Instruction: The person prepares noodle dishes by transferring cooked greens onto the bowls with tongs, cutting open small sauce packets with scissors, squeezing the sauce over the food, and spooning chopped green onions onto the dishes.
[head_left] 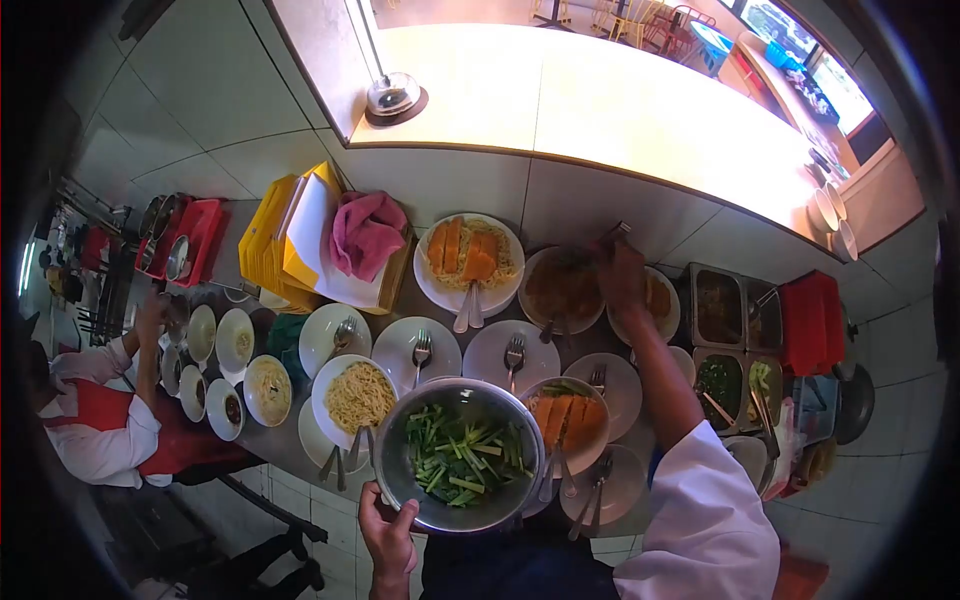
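Observation:
My left hand (390,530) grips the near rim of a steel mixing bowl (465,398), thumb over the edge. Cut leafy greens (470,455) lie inside it. My right hand (622,275) reaches across the counter, closed, above a plate of dark, saucy food (562,290). A small metallic tip shows above its fingers, but shadow hides what it belongs to. Left of that stands a plate of noodles with sliced orange-brown cutlet (463,252). Beside the bowl are a plate of plain noodles (358,400) and another plate with sliced cutlet (568,425).
Several white plates with forks and spoons (415,350) crowd the counter. Steel food pans (720,310) and a red container (812,320) stand at right. Yellow folders with a pink cloth (366,235) lie at back left. Small bowls (268,390) line the left, near a co-worker (110,410).

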